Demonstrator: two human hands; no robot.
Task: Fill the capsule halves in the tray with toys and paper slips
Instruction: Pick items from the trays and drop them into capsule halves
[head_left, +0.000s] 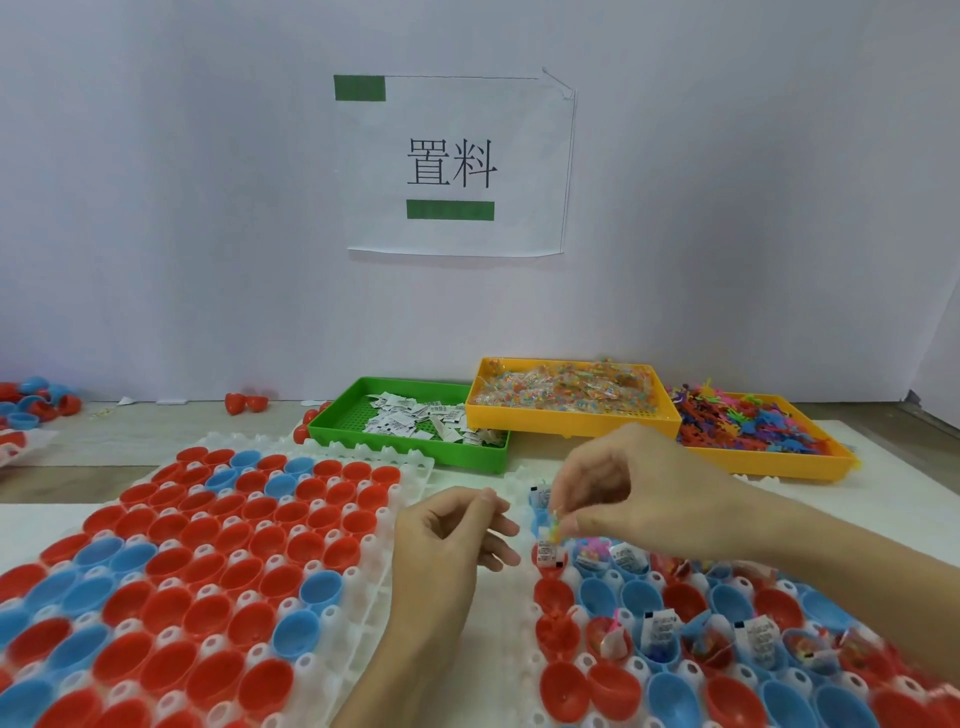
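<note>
Two white trays hold red and blue capsule halves. The left tray (374, 587) has only hollow halves. In the right tray (524, 613) some halves hold paper slips and small toys. My right hand (628, 488) hovers over the right tray's far left corner and pinches a small yellow-green toy (556, 522) above a red half with a slip (548, 553). My left hand (447, 540) hangs between the two trays, fingers loosely curled, holding nothing that I can see.
At the back stand a green tray of paper slips (415, 441), a yellow tray of bagged beads (566, 423) and a yellow tray of colourful plastic figures (779, 460). Loose capsule halves (34, 402) lie far left. A paper sign (452, 166) hangs on the wall.
</note>
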